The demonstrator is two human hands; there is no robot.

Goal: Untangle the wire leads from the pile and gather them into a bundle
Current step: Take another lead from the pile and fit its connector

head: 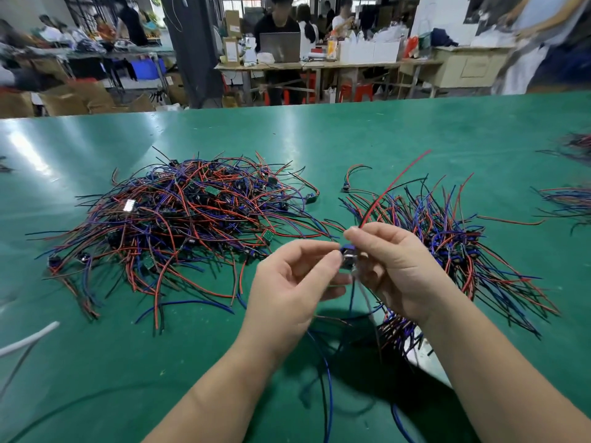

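A big tangled pile of red, blue and black wire leads (179,215) lies on the green table at the left. A gathered bundle of leads (454,247) lies at the right, partly behind my right hand. My right hand (393,266) pinches one wire lead by its small blue connector (347,254); its red wire (393,183) sticks up and its blue and black wires hang down. My left hand (294,282) meets it at the connector, thumb and forefinger touching that same piece.
The green table (351,135) stretches far back. A single lead (351,177) lies between pile and bundle. More wire bunches (572,203) sit at the right edge. A white strip (28,340) lies at the left. People work at benches behind.
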